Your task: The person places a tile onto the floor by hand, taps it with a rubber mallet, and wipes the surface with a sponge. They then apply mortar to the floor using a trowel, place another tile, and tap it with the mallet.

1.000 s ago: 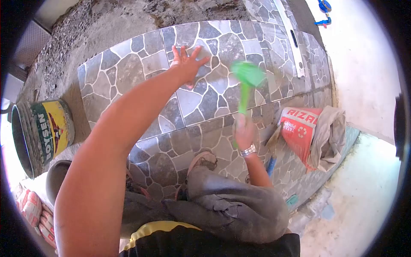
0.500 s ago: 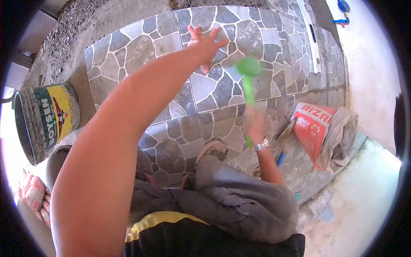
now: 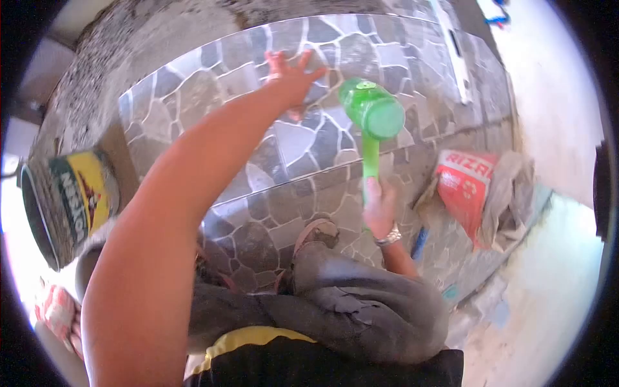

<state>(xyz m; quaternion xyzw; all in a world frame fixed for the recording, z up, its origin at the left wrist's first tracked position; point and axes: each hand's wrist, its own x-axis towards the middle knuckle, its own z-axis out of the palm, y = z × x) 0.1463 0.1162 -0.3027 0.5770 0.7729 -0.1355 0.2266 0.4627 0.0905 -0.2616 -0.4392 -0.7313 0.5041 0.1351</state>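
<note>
My left hand (image 3: 293,80) lies with fingers spread on the stone-patterned floor tiles (image 3: 219,87), my arm stretched out across them. In my right hand (image 3: 380,206) is the handle of a green rubber mallet (image 3: 371,109), fingers wrapped round it. The mallet head is lifted above the tiles, to the right of my left hand, and does not appear to touch them. A metal-banded watch (image 3: 389,236) circles my right wrist. The whole view is somewhat blurred.
A mortar-stained paint bucket (image 3: 71,203) lies tipped at the left. On the right is a crumpled red-and-grey cement bag (image 3: 471,193), with a blue-handled tool (image 3: 420,244) beside it. A long spirit level (image 3: 454,55) rests on the far tiles. Rough gravel (image 3: 97,71) borders the upper left.
The mallet head now appears larger and sharper, raised toward me, its round face showing. My left hand stays spread on the tiles. The whole view has shifted slightly.
</note>
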